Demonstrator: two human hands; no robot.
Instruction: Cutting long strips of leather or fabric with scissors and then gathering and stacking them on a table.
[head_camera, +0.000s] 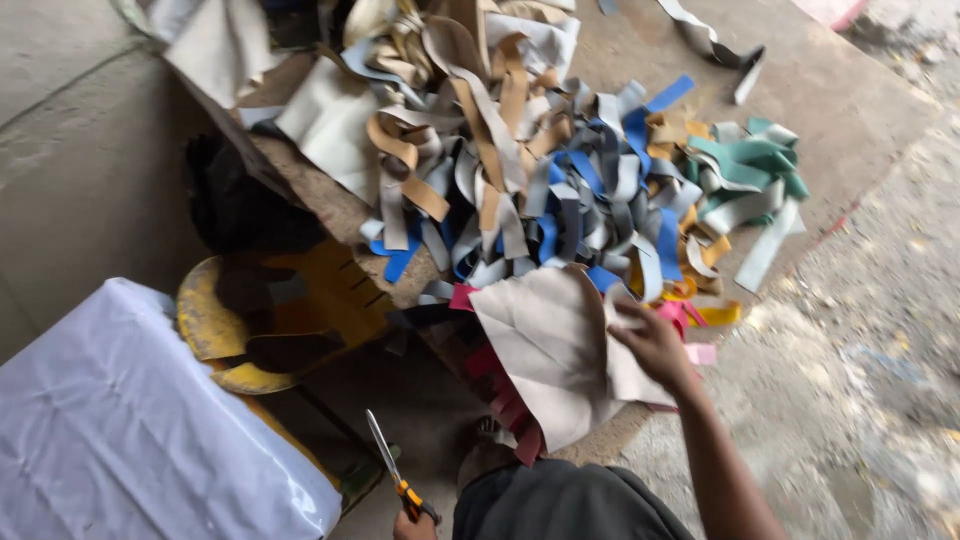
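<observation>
My right hand (655, 345) pinches beige sheet (555, 350); left hand (413, 525) grips open scissors (392, 468). Risk: sheet slides off surface (860, 90), snagging strips (590, 190).

Beige leather sheet (545, 345) draped flat; scissors (392, 465) upright.

Your right hand (652, 340): arm bare, extended forward from lower right of view, forearm angled up-left, wrist roughly straight. Fingers curled, pinching at upper left of hand, back of hand toward camera. Your left hand (413, 525): low at bottom edge, mostly cut off by frame, only knuckles visible, fist closed in grip. Hands well apart.
</observation>
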